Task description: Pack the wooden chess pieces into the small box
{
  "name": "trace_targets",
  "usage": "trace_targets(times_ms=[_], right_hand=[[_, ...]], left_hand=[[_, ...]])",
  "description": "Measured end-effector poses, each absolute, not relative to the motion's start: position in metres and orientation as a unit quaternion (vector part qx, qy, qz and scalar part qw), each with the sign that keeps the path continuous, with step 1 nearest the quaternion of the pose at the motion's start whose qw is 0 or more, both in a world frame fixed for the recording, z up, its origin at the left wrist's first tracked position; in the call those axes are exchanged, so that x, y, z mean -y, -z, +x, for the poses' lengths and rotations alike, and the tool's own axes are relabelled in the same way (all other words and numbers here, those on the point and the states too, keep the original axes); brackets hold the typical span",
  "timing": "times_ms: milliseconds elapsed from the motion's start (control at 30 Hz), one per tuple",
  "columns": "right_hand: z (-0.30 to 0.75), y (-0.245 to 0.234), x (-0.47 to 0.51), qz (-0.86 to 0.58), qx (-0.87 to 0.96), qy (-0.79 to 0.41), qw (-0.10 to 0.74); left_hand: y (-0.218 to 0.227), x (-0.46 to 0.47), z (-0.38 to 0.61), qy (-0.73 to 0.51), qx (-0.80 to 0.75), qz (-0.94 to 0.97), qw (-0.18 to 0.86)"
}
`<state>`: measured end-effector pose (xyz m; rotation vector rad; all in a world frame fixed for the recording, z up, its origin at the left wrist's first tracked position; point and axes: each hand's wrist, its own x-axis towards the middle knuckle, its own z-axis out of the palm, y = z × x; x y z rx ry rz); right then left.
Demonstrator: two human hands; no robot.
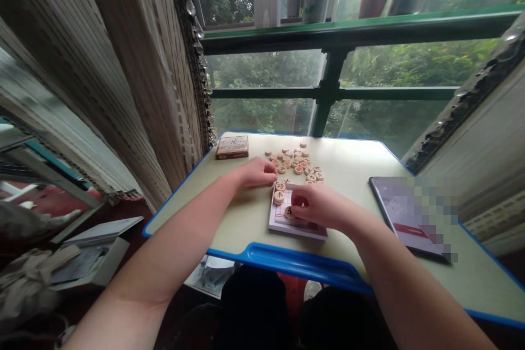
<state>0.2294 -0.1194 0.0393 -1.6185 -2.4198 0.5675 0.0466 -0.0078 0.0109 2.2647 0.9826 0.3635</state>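
Right hand (318, 208) was curled over the small xiangqi board (287, 228), fingertips on a round wooden piece (289, 211) near its left edge, grip unclear; left hand (256, 172) was nearer the stacked pieces (279, 195) and loose pile (293, 161) toward the tabletop's (348, 161) far edge, grip also unclear.

Blue-edged desk (348, 175), xiangqi pieces (293, 161), board (287, 227), box (232, 147)

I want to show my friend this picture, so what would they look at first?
Probably the round wooden Chinese chess pieces, heaped in the middle of the blue-edged desk. Just in front, the right hand touches a piece on a small board, with the left hand beside it. Behind, a green-framed window shows leafy trees.
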Motion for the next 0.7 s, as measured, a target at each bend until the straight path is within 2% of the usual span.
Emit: trace_targets(times_ms=[267, 700], right_hand=[[0.2298, -0.0422, 0.1238, -0.535, 0.822, -0.184, 0.061], [0.2311, -0.0397, 0.1286, -0.521, 0.842, -0.125, 0.058]], left_hand=[[-0.0179, 0.0076, 0.0413, -0.07, -0.348, 0.866, 0.353], [-0.0179, 0.0105, 0.0423, -0.068, -0.357, 0.872, 0.328]])
